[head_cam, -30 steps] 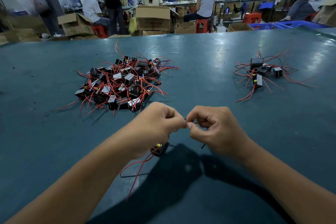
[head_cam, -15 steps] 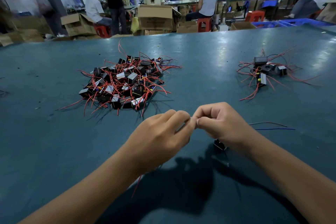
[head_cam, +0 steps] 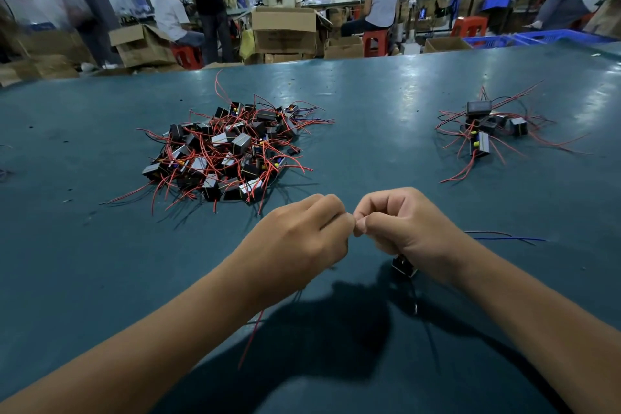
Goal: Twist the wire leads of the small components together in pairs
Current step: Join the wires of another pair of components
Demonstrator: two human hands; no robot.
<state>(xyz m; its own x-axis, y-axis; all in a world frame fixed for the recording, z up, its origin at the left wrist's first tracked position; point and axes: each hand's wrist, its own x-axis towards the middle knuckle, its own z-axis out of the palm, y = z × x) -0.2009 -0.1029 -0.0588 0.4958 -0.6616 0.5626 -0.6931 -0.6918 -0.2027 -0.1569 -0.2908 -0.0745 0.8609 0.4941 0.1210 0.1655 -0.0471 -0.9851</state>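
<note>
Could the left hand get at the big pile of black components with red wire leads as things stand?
Probably yes, once freed. The left hand is pinching wire leads against the right hand, but only bare teal table lies between it and the big pile of black components with red wire leads, just ahead.

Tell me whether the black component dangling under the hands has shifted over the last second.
Yes. Against the big pile, the component went rightward: from beneath the left hand to beneath the right hand.
</note>
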